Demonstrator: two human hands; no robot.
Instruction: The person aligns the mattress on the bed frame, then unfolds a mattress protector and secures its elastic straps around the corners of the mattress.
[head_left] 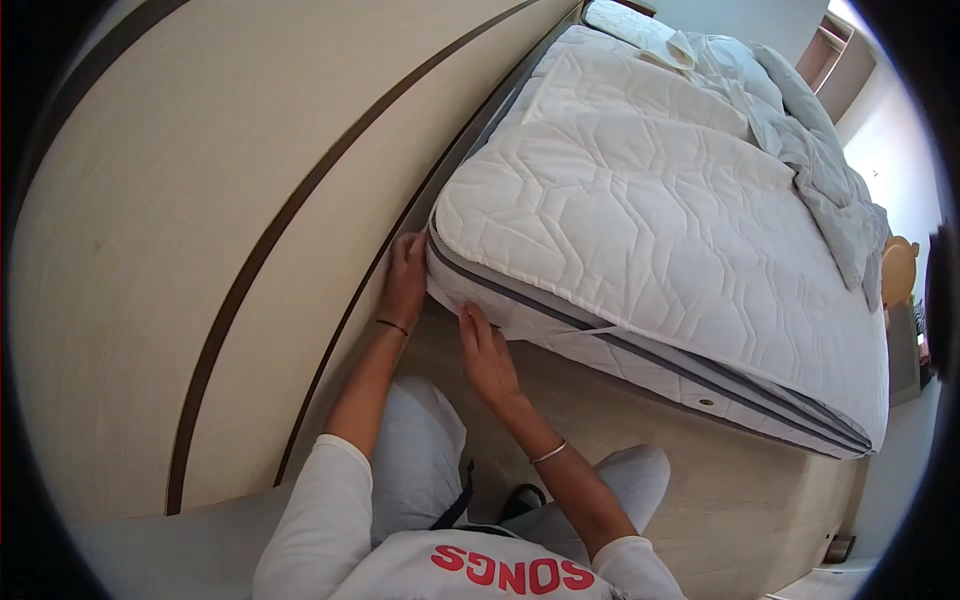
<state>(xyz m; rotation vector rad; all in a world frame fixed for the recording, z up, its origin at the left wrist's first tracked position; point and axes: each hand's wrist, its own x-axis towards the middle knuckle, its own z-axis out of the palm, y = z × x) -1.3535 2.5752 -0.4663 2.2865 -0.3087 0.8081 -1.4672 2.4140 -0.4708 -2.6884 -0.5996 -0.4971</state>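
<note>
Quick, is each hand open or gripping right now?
Left hand: at the mattress corner, can't tell whether it's gripping.
Right hand: at the mattress's near side, grip also unclear.

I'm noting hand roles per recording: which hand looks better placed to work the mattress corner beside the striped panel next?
Left, probably: the left hand is at that corner of the mattress, nearest the striped panel; the right hand is farther along the mattress's end.

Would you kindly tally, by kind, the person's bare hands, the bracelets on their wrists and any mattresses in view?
Bare hands: 2 (left hand, right hand)
Bracelets: 2 (thin dark band, thin pale band)
White quilted mattress with grey edging: 1
Total: 5
</note>
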